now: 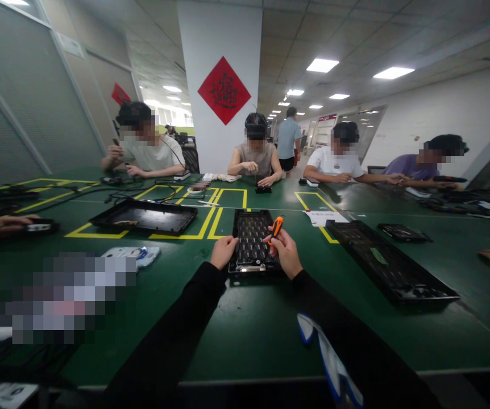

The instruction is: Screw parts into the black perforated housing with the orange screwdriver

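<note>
In front of me a black rectangular case [251, 250] lies on the green table, filled with rows of small pieces that look like screwdriver bits. Its near end holds a shiny metal piece [251, 268]. My left hand [223, 253] is closed on the case's left edge. Over the right side of the case, my right hand [287, 253] grips an orange and black screwdriver handle [276, 228], held tilted. Whether its tip touches anything in the case cannot be made out.
A shallow black tray [142, 217] lies back left, and a long black case [392, 261] lies right, near a small black box [403, 232]. White paper [325, 218] and a phone-like item [142, 255] flank me. Cables [475, 204] run along the right. Several people sit opposite; others' hands show at both sides.
</note>
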The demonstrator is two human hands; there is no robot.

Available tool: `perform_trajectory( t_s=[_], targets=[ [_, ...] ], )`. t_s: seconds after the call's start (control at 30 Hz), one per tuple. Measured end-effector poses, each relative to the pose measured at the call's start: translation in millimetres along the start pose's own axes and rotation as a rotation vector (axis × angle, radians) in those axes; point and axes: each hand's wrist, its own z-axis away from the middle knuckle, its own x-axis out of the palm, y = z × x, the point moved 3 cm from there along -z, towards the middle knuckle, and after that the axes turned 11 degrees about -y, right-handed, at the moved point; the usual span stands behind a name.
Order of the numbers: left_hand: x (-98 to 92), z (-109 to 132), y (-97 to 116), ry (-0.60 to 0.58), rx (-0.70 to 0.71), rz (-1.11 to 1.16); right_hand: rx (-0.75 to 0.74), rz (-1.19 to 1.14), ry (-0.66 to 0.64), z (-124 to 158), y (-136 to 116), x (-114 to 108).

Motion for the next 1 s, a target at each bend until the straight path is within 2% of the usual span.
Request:
perform_trajectory(
  t_s=[0.27,0.5,0.6,0.83,1.0],
  targets=[
    [0.5,-0.4,-1.1,-0.013,0.002,0.019,0.037,-0.016,-0.01,-1.8,1.0,3.0],
    [1.8,-2.1,-4.3,-0.001,0.011,0.008,0.053,0.093,-0.054,-1.2,5.2,-1.7],
    [1.6,-2.3,-4.3,-0.001,0.001,0.008,0.072,0.067,-0.045,-2.6,8.3,-3.7],
    [1.6,-2.1,-4.2,0.006,-0.006,0.011,-0.006,0.004,0.0,-4.5,7.2,-1.7],
    [-0.1,-1.2,-1.4,0.015,0.002,-0.009,0.027,-0.016,-0.043,-4.5,6.1,-0.6]
  ],
)
